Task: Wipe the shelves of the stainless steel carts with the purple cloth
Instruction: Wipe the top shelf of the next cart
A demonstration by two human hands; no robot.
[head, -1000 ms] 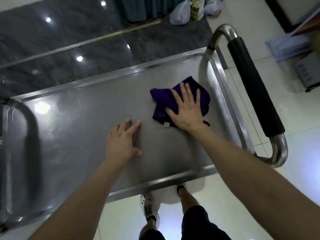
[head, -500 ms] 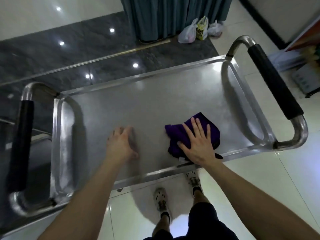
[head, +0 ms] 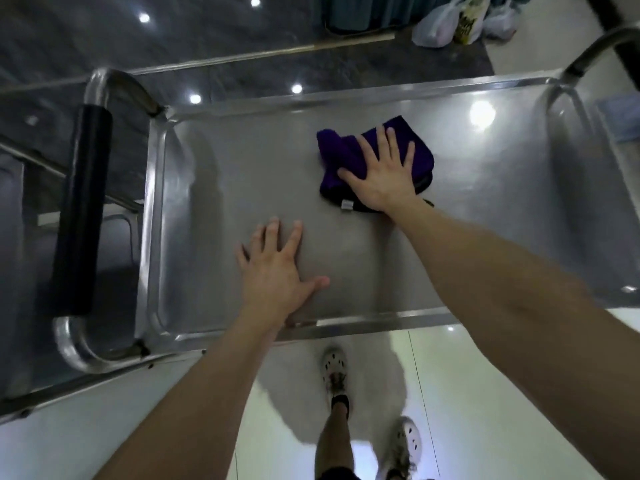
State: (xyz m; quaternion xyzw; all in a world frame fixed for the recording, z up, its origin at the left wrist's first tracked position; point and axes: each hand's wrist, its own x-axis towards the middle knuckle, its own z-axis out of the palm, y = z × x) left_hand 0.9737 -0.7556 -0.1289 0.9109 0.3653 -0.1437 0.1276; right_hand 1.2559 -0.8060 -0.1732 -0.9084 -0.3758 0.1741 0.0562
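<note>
The person stands at the long side of a stainless steel cart [head: 156, 209] and looks down on its top shelf [head: 502, 209]. The purple cloth [head: 334, 152] lies bunched on this shelf, a little right of the middle and nearer to the far rim than to the near one. The right hand [head: 381, 174] lies flat on the cloth. Its grip is open: the fingers are straight and spread, and they press the cloth down; they do not pinch it. The left hand [head: 277, 271] rests on the bare steel near the front rim, apart from the cloth. Its grip is also open and holds nothing; it seems to steady the cart. A black handle [head: 81, 209] stands at the left end of the cart, and some plastic bags [head: 440, 29] lie on the floor [head: 485, 393] behind it.

The step in hand is judged to be the wiping of the top shelf. To do it well, the palm should stay flat, so that the whole cloth touches the metal, and the strokes should be long and overlap a little, from one end to the other. The rounded corners and the groove along the raised rim probably need an extra pass with the fingertips. The left hand should move away before the cloth comes to its place, because the steel under it is not wiped yet. A cart of this kind may roll, so the pressure should go downward more than sideways.
</note>
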